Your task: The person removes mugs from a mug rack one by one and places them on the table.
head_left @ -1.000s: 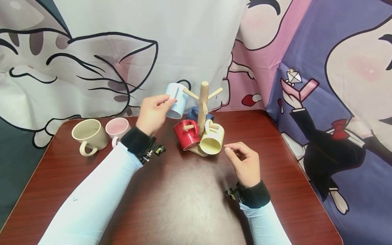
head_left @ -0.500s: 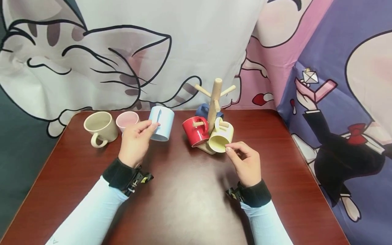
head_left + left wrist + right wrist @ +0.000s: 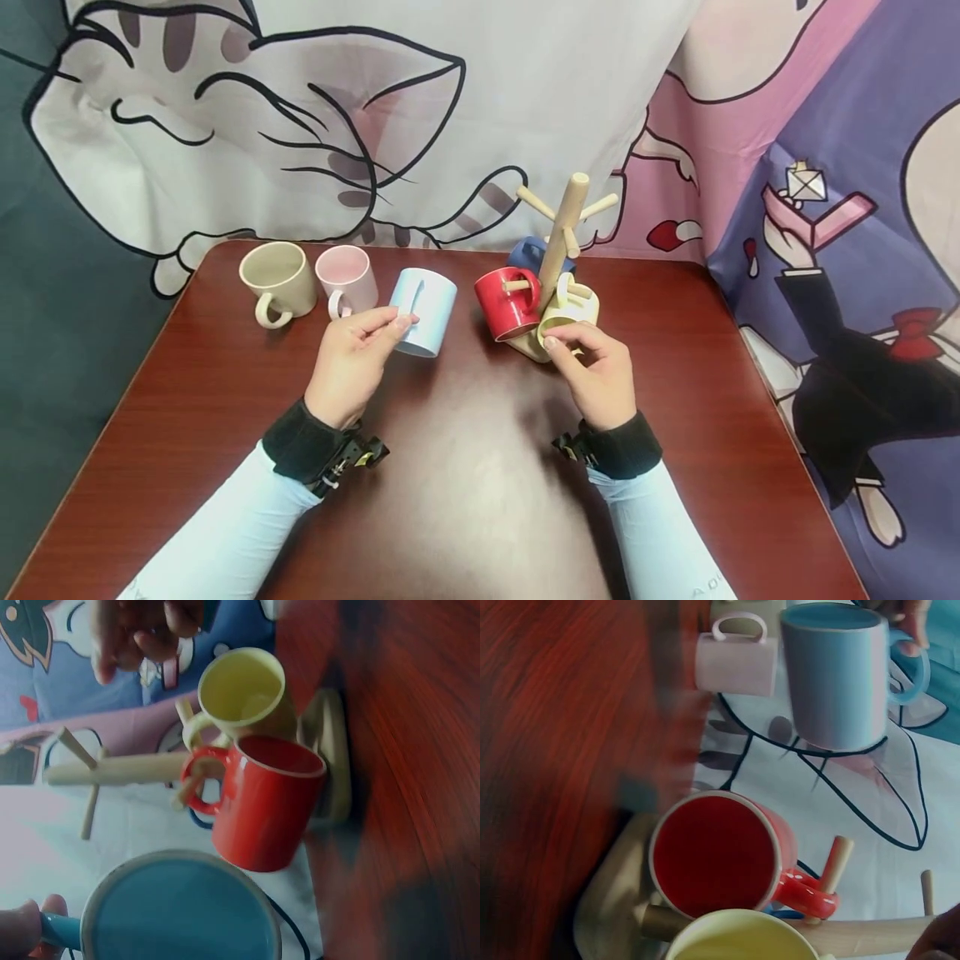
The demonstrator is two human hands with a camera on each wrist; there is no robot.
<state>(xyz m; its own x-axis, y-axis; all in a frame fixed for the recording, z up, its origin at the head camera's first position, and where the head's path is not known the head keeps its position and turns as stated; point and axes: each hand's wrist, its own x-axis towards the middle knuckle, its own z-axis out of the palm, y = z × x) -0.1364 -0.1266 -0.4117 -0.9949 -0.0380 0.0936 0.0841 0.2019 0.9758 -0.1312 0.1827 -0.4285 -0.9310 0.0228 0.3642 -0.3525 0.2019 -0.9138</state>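
Note:
My left hand (image 3: 351,367) pinches the handle of a light blue mug (image 3: 437,323) between thumb and fingers, the mug held on its side above the table with the handle turned up. Left of the wooden mug tree (image 3: 573,200), it stays apart from the pegs. A red mug (image 3: 504,307) and a pale yellow mug (image 3: 583,308) hang by their handles on the lower pegs, and a dark blue mug (image 3: 528,253) is partly hidden behind. My right hand (image 3: 598,375), fingers loosely bent, overlaps the yellow mug in the head view; the left wrist view shows a gap between them.
A beige mug (image 3: 288,285) and a pink mug (image 3: 357,275) stand upright at the back left of the brown table (image 3: 450,500). Upper pegs (image 3: 536,202) of the tree carry no mugs. Printed curtains (image 3: 480,108) hang close behind and at the right.
My left hand has carried the light blue mug left and down, away from the tree's upper peg. The head view has turned left. My right hand now overlaps the yellow mug in that view.

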